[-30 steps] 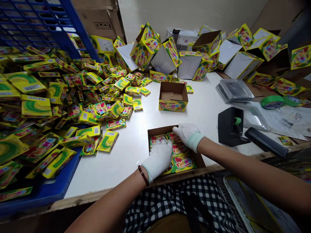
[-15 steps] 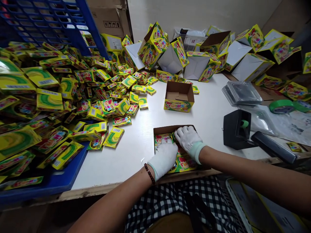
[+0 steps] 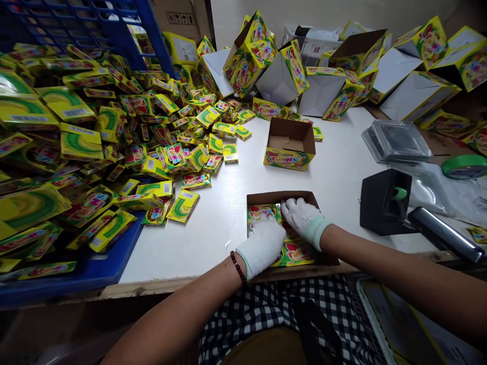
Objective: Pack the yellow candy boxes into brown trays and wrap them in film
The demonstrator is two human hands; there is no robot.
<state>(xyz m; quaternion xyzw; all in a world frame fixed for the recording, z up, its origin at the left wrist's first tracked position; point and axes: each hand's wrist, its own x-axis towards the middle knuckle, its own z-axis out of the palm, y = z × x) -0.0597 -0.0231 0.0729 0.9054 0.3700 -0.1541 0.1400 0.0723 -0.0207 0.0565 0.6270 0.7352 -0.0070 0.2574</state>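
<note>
An open-topped carton [image 3: 279, 195] sits at the front edge of the white table, with small yellow-and-green TWINS packs [image 3: 300, 253] laid flat inside it. My left hand [image 3: 264, 243], in a white glove, rests on the packs at the carton's left half, fingers reaching forward and partly bent. My right hand [image 3: 301, 218], gloved too, lies over the packs near the far right wall with its fingers laid out. Neither hand shows a pack gripped between its fingers, though the fingertips are partly hidden. Behind stands a second open carton [image 3: 289, 160] printed TWINS.
A big heap of packs [image 3: 155, 147] spills from a blue crate [image 3: 114, 268] on the left. Folded display cartons [image 3: 281, 76] crowd the back. To the right are a black tape dispenser [image 3: 380, 203], clear plastic lids [image 3: 399, 139] and green tape [image 3: 464, 166].
The camera view has shifted slightly, so the table's things appear a little further right and higher. Both hands stay on the packs in the carton, nearly in the same pose.
</note>
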